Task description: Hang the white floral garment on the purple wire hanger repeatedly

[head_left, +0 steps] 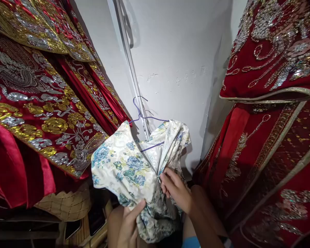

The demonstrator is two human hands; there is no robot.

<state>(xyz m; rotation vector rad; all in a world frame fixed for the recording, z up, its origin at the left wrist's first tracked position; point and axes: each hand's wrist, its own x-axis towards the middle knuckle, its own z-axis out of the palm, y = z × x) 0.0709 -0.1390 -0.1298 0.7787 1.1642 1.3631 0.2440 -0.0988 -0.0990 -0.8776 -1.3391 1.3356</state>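
Floral garment (134,165): white with blue flowers and green leaves, hanging on the purple hanger (155,119) by its shoulders, its lower part above the person's lap, the neckline open in a V.
Right hand (174,187): fingers closed on the front edge at the bottom of the V.
Left hand (133,218): thumb on top of the cloth lower down, pinching it; the fingers seem to be underneath, though they are hidden.
Hanger hook: in front of the pale metal strip (130,65) on the grey wall (175,51); whether it touches cannot be told.
Left side: red garments (49,96) with gold and silver embroidery, above a tan quilted item (67,205).
Right side: dark red garments (271,113) with beads and sequins.
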